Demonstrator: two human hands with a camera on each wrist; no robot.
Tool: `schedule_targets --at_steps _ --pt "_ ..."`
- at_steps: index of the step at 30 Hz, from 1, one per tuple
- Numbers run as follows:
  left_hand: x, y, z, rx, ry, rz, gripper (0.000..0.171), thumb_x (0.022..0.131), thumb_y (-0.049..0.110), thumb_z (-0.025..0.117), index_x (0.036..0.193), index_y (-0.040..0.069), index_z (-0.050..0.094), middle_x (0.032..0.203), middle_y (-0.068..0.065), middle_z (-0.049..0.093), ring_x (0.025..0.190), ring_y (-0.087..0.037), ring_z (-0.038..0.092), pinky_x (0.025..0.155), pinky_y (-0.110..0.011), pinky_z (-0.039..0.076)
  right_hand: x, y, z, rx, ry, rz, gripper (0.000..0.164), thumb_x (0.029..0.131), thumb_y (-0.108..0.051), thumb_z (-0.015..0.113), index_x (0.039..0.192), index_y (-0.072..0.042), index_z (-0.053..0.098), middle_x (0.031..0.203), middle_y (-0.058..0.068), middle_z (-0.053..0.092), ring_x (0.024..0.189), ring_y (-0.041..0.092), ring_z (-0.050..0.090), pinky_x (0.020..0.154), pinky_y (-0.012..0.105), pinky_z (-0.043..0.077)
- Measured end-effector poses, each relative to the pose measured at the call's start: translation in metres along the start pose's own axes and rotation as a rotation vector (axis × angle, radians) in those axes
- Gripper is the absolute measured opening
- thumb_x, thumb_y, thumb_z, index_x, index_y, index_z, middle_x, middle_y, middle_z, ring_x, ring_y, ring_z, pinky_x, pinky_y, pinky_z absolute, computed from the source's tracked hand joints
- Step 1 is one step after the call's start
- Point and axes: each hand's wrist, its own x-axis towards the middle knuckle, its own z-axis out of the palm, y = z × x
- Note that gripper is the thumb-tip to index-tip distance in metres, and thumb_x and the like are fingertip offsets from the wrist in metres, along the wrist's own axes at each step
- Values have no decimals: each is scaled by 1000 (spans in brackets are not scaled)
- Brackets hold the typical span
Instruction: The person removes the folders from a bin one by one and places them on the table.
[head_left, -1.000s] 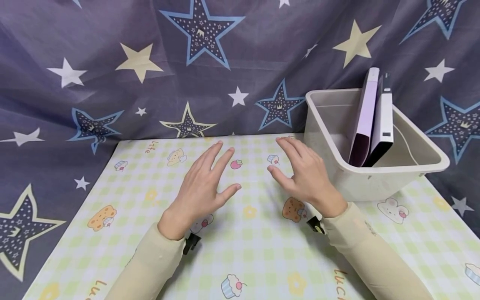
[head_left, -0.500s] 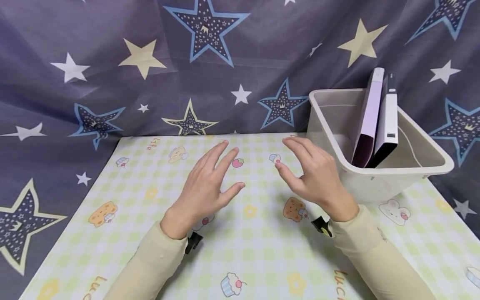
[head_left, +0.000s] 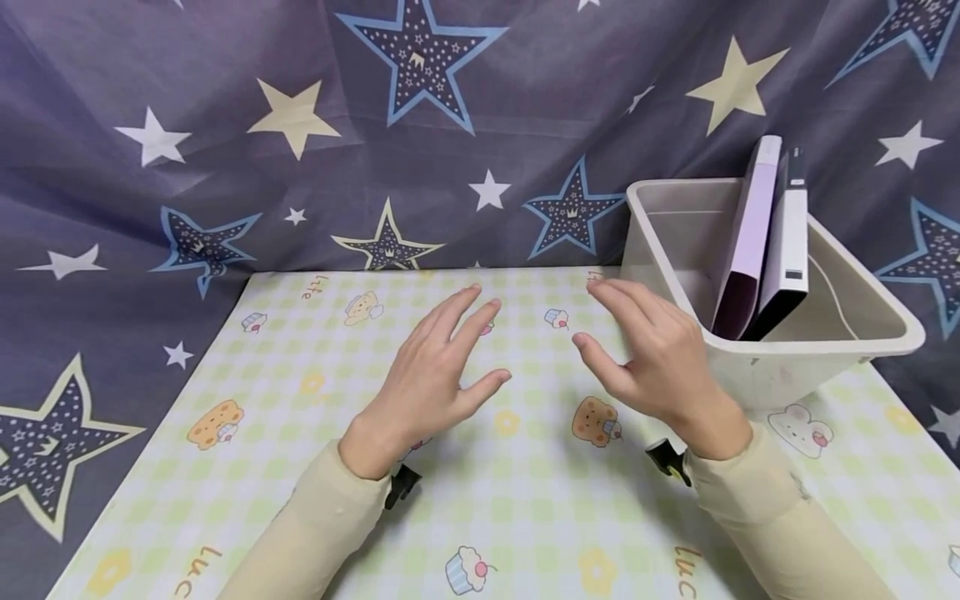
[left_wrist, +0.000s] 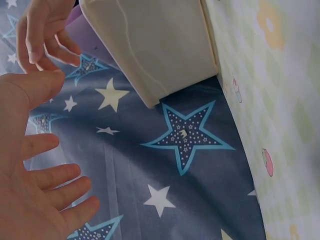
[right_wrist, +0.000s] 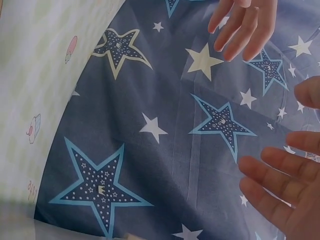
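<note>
My left hand hovers over the middle of the table with fingers extended and thumb spread, holding nothing. Across a gap from it, my right hand is held in the same way, palm turned inward, just left of a whitish plastic bin. Two binders stand leaning in that bin: a lilac binder and, beside it, a white and black binder. The left wrist view shows the left palm bare, with the bin beyond. Bare fingers of the right hand show in the right wrist view.
A green-and-white checked cloth with cartoon prints covers the table. Behind it hangs a dark curtain patterned with stars. Small black wrist mounts sit at the sleeve cuffs.
The whole head view has shifted slightly, so the bin and curtain appear further right. The right hand has drifted a little right and nearer; both hands keep their spread pose.
</note>
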Motion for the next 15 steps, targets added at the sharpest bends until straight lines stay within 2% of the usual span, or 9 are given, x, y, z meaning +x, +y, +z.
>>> schedule_targets --at_steps 15 --pt "21 20 18 -57 8 46 71 84 42 69 141 9 43 147 -15 36 134 -28 37 109 -40 31 4 -5 -20 17 96 -20 43 87 -35 59 104 4 68 97 16 68 74 33 65 60 44 49"
